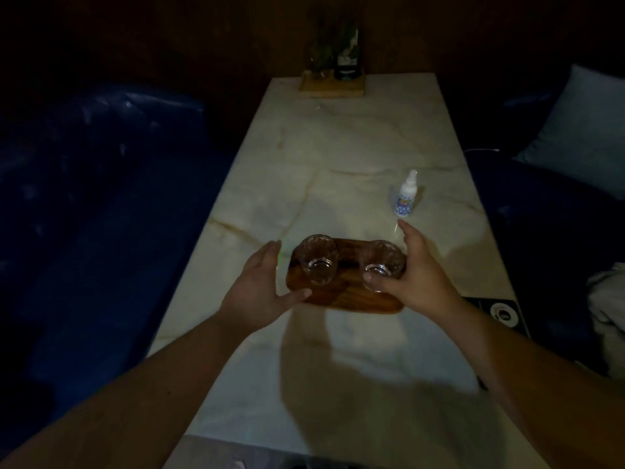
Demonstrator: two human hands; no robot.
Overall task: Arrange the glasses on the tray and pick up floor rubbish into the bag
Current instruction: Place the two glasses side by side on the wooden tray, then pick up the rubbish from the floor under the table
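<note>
A small brown wooden tray [341,299] lies on the pale marble table [338,157]. Two clear patterned glasses stand upright on it: the left glass [316,258] and the right glass [380,264]. My left hand [262,286] is spread beside the left glass, thumb resting on the tray's front left edge, fingers apart and not closed around the glass. My right hand [414,272] curls around the right glass, thumb on its near side and fingers behind it. No bag and no floor rubbish are in view.
A small white spray bottle [406,194] stands beyond my right hand. A wooden stand [333,84] with a dark bottle and a plant sits at the table's far end. Dark blue sofas flank the table; a pale cushion [585,130] lies at the right.
</note>
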